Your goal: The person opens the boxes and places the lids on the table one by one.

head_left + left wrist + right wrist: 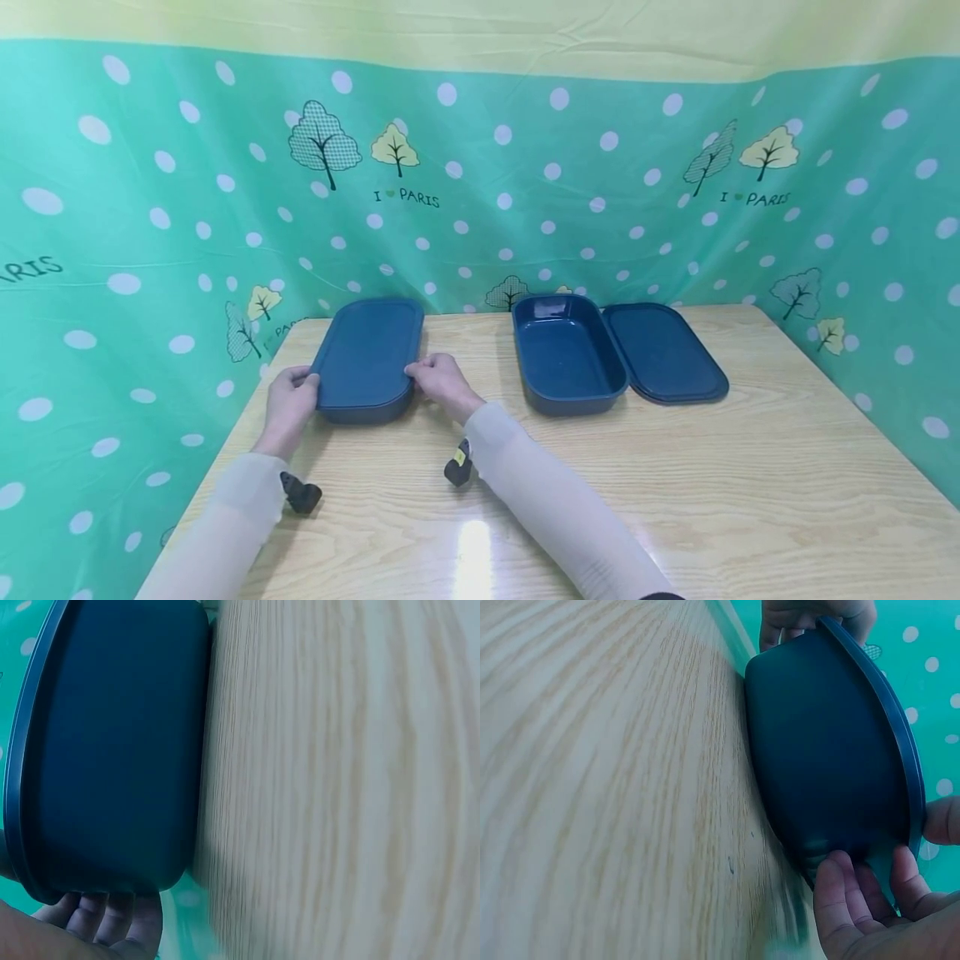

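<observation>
A dark blue rectangular food container (365,411) stands on the left part of the table with its flat blue lid (371,350) on top. My left hand (291,405) holds its near left side, the thumb at the lid's edge. In the left wrist view the fingers (112,919) lie against the container's wall below the rim. On the right side my right hand (447,385) grips the rim. The right wrist view shows that thumb (943,821) on the lid edge and the fingertips (836,877) against the wall below.
Right of centre sits an open, uncovered blue container (566,354). Another blue lid (666,352) lies flat beside it, close to its right wall. Wood-grain table (720,500) extends in front. A green dotted cloth (480,183) hangs behind and at both sides.
</observation>
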Available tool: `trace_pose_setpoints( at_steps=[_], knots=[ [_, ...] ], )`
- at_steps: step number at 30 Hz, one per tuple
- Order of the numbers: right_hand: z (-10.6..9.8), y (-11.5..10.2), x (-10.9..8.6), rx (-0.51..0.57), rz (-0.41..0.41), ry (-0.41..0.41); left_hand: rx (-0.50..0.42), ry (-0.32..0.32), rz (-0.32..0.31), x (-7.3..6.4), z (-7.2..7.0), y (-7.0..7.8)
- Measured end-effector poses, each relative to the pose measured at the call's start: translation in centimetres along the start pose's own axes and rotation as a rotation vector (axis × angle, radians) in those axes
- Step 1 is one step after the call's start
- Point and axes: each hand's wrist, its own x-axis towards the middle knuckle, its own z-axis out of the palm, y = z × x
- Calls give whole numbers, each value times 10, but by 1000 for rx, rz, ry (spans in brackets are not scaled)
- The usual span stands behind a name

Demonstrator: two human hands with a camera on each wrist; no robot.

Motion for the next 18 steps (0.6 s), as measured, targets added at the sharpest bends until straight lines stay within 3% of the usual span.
trace_pose_setpoints(
  at_steps=[18],
  knots=[
    [-11, 3, 0, 36, 24, 13, -6, -2, 14, -3, 11, 2]
  ],
)
